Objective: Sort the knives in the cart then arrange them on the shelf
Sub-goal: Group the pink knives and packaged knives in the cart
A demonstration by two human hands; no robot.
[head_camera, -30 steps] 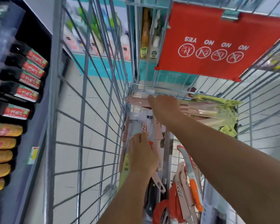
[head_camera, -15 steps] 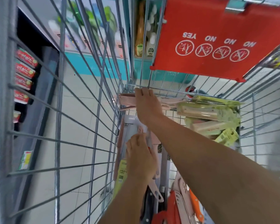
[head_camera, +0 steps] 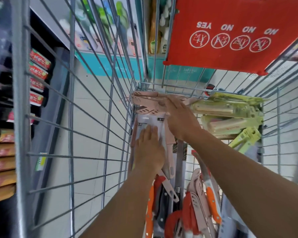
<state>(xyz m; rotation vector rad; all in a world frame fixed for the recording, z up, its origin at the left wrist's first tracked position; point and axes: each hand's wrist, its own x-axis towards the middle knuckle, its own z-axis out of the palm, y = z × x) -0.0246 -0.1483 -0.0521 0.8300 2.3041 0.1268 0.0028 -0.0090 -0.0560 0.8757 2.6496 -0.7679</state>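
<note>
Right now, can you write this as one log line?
left hand: flat on packaged pink knives | right hand: on pink sheaths | green sets: cart's far right

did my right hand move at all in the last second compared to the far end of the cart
Yes, slightly. The right hand slid toward the cart's left wall and the far wire end, along the pink knives.

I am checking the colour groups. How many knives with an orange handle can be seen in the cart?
2. One orange-handled knife lies near the bottom left of the pile, under the left arm; the other lies to the right, beside the pink knives. More may be hidden underneath.
</note>
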